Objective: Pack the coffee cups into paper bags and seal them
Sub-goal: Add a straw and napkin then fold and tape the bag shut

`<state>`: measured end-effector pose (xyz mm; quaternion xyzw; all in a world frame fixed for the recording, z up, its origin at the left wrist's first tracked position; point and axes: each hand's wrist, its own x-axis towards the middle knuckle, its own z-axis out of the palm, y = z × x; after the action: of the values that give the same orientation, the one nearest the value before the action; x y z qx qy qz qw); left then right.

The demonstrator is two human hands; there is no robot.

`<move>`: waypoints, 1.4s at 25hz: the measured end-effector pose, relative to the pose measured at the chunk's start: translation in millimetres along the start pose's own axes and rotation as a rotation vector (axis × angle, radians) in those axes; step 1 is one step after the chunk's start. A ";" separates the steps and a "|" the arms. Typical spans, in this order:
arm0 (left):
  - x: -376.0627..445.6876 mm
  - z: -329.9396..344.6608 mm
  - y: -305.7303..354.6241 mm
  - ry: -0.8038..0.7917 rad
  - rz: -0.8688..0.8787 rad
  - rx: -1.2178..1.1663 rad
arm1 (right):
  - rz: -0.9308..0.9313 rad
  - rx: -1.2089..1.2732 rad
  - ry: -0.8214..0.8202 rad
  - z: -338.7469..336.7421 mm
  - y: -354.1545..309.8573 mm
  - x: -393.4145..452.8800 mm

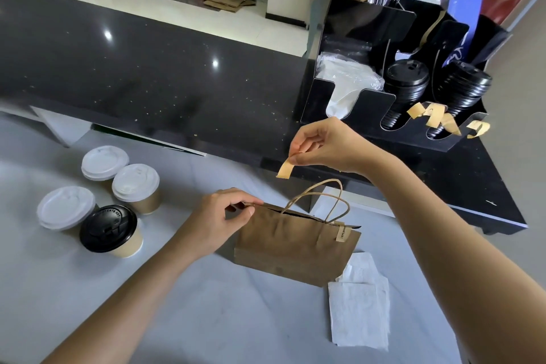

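Note:
A brown paper bag with twisted paper handles stands on the pale table, its top pressed nearly closed. One tan sticker strip is stuck over its right top edge. My left hand pinches the bag's top left corner. Above the bag, my right hand pinches a loose tan sticker strip that hangs down from my fingers. Several lidded coffee cups stand at the left: three with white lids and one with a black lid.
White napkins lie right of the bag. A black organiser on the dark counter holds black lids, plastic-wrapped items and paper-wrapped straws; several tan sticker strips hang on its front edge.

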<state>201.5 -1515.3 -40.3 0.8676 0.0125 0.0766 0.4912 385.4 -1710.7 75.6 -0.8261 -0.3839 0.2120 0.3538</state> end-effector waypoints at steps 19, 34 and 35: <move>0.3 5.5 3.6 0.061 -0.138 -0.121 | 0.007 -0.361 -0.418 59.5 -30.0 20.7; -1.5 3.6 5.9 0.028 -0.156 -0.141 | -0.017 -0.526 -0.345 73.2 -24.1 16.3; -2.4 4.1 5.8 0.020 -0.162 -0.145 | -0.009 -0.511 -0.343 72.8 -23.5 16.0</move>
<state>199.4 -1522.0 -37.7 0.8252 0.0818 0.0460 0.5570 338.6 -1656.8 43.9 -0.8388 -0.4827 0.2432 0.0655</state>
